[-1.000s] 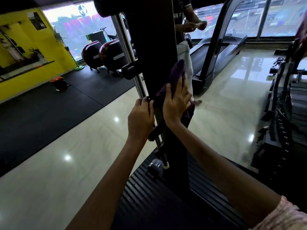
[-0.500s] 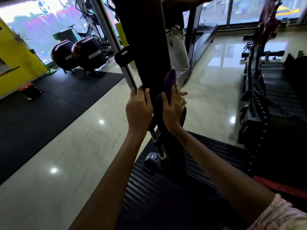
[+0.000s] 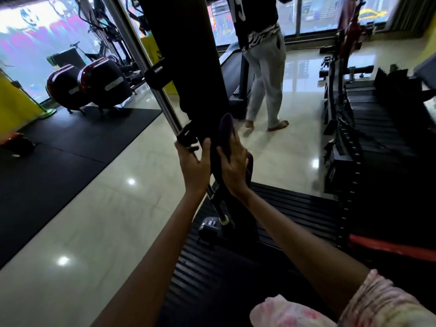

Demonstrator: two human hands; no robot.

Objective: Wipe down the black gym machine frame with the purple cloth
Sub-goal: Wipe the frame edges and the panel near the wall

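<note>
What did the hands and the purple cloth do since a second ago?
The right hand slid the purple cloth down the black frame toward its base. The left hand went down with it along the silver rod. Nothing was let go: the right hand still presses the cloth on the frame, and the left still holds the rod.

This is a gym, an indoor workout room. A treadmill (image 3: 232, 67) stands by the big windows (image 3: 330, 13), with a barefoot person (image 3: 264, 74) next to it. Two exercise bikes (image 3: 89, 86) sit on black rubber mats (image 3: 77, 135) laid over a glossy tiled floor (image 3: 94, 220). A tall black machine post (image 3: 188, 55) rises in the middle, and a weight stack (image 3: 354, 161) lines the right side. One wall (image 3: 16, 97) is painted yellow.
</note>
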